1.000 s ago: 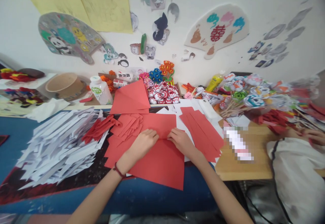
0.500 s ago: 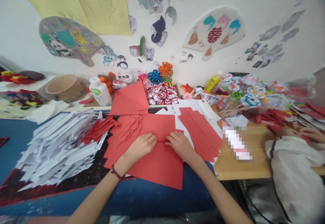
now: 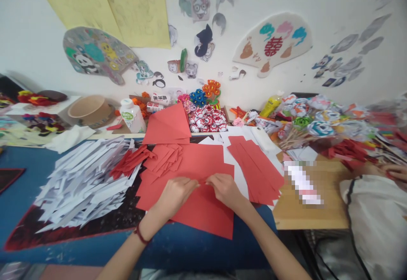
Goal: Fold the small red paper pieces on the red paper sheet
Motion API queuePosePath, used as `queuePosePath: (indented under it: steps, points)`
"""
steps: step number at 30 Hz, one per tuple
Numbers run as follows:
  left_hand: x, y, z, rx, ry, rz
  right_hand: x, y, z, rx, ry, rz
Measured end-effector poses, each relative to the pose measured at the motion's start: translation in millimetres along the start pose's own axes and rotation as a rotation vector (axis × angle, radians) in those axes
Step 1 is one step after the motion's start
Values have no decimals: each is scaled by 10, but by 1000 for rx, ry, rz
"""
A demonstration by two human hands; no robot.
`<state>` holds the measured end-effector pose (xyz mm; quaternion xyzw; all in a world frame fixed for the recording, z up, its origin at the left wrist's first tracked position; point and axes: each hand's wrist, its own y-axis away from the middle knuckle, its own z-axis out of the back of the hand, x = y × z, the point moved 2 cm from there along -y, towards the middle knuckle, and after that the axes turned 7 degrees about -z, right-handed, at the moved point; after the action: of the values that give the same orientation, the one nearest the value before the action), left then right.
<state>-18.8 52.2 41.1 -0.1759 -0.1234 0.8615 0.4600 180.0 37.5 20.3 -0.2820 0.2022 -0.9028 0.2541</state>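
Note:
Over the large red sheets [image 3: 203, 212] in the middle, my left hand [image 3: 179, 193] and my right hand [image 3: 224, 189] almost meet at the fingertips. Both are closed in a pinch on a small piece of red paper [image 3: 202, 181], mostly covered by the fingers and hard to tell from the red below. Small red strips [image 3: 165, 158] lie just behind my left hand. Long red strips [image 3: 254, 167] rest on white paper to the right of my right hand. Folded red pieces [image 3: 132, 161] sit on the edge of a white strip pile [image 3: 85, 187].
A white bottle [image 3: 132, 117], a round tan container [image 3: 90, 109] and red-white paper flowers [image 3: 208, 119] stand along the back. Wrapped paper flowers [image 3: 313, 115] crowd the back right. Another person's sleeve [image 3: 377, 212] is at the right, beside the wooden tabletop [image 3: 321, 216].
The view has shifted slightly, so everything sits further right. My fingers have drawn closer together into a pinch, and the strip between them shows less than before.

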Motion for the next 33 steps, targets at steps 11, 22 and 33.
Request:
queuePosePath:
  steps: [11, 22, 33]
  points:
    - [54, 291, 245, -101, 155, 55, 170, -147, -40, 13, -184, -60]
    - [636, 555, 886, -348, -633, 619, 50, 89, -103, 98, 171, -355]
    - [980, 76, 316, -50, -600, 476, -242, -57, -48, 283, 173, -282]
